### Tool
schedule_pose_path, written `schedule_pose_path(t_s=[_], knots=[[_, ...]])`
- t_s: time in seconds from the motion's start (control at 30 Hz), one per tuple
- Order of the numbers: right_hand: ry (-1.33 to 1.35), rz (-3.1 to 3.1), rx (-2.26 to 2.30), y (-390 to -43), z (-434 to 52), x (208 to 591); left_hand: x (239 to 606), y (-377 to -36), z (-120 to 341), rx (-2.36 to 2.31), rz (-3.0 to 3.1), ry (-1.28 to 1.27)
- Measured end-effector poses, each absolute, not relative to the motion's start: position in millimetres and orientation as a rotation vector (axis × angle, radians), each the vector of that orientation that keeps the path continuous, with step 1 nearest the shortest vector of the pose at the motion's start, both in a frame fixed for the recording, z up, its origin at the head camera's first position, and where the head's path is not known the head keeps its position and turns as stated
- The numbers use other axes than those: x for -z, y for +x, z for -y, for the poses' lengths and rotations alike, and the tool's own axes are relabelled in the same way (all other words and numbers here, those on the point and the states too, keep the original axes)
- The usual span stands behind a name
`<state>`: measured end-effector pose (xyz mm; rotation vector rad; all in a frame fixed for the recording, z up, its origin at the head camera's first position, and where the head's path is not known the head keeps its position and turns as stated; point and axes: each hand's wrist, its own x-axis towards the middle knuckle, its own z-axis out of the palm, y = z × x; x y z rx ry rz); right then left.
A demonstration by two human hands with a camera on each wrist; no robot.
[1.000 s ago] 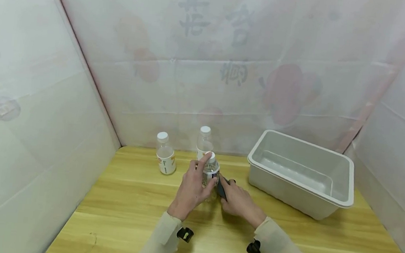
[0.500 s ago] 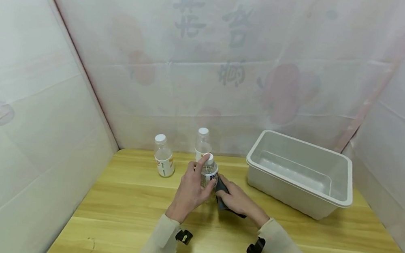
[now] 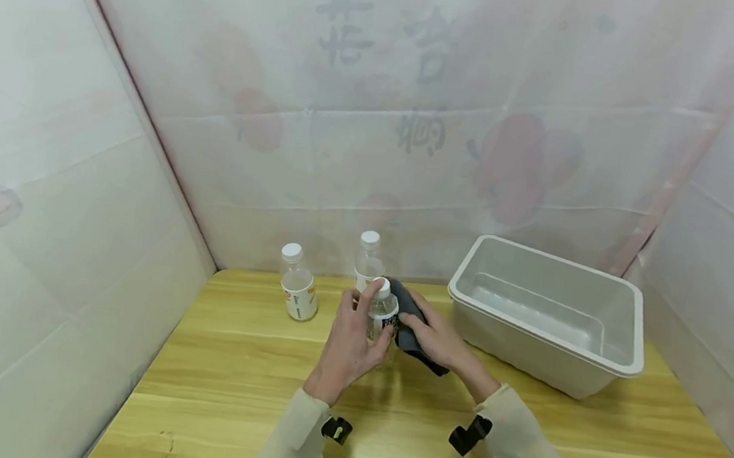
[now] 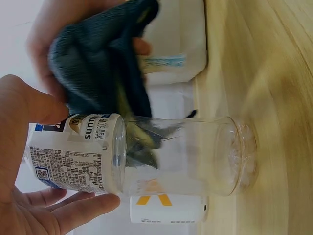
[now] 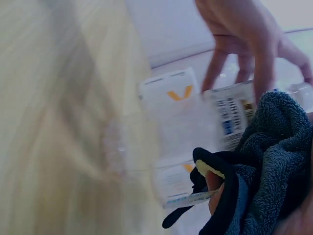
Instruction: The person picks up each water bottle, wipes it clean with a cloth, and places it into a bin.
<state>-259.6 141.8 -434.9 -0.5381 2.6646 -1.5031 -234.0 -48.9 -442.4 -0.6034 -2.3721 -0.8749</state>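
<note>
Left hand (image 3: 349, 342) has thumb and fingers curled round the label of a clear bottle (image 3: 386, 308), upright, just below frame centre. Whether its base touches the table (image 3: 225, 392), I can't tell.

Right hand (image 3: 436, 335) grips a bunched dark cloth (image 4: 93, 54) against the bottle's right side. Change: half a second ago the cloth sat low by the body; now its upper end is up beside the white cap. Left hand about the same. My reading: a wiping stroke, reaching the bottle's upper part.

Outward: second bottle (image 3: 370, 262) close behind, partly masked by the held one, likely the nearest thing to knock. Third bottle (image 3: 299, 300) stands apart, left of centre. Grey tub (image 3: 521, 351), right of frame, limits the right arm's swing.
</note>
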Motion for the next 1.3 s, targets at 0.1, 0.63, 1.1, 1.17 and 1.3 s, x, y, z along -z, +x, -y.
schedule_pose_path(t_s=[0.1, 0.63, 1.1, 1.17, 1.3], knots=[[-0.575, -2.701, 1.52, -261.7, -141.2, 424.6, 442.5, -235.1, 49.5, 0.867, 2.359, -0.602], [-0.704, -2.945, 1.394, -264.3, -144.5, 405.3, 442.9, -236.2, 48.7, 0.898, 2.392, -0.603], [-0.661, -3.065, 1.209, -266.8, -133.9, 406.8, 439.8, -235.4, 49.1, 0.913, 2.404, -0.593], [-0.692, -3.057, 1.226, -266.3, -132.0, 408.2, 439.0, -234.5, 49.4, 0.912, 2.405, -0.599], [-0.779, -3.008, 1.252, -266.5, -131.1, 408.9, 438.8, -233.6, 49.6, 0.911, 2.389, -0.619]])
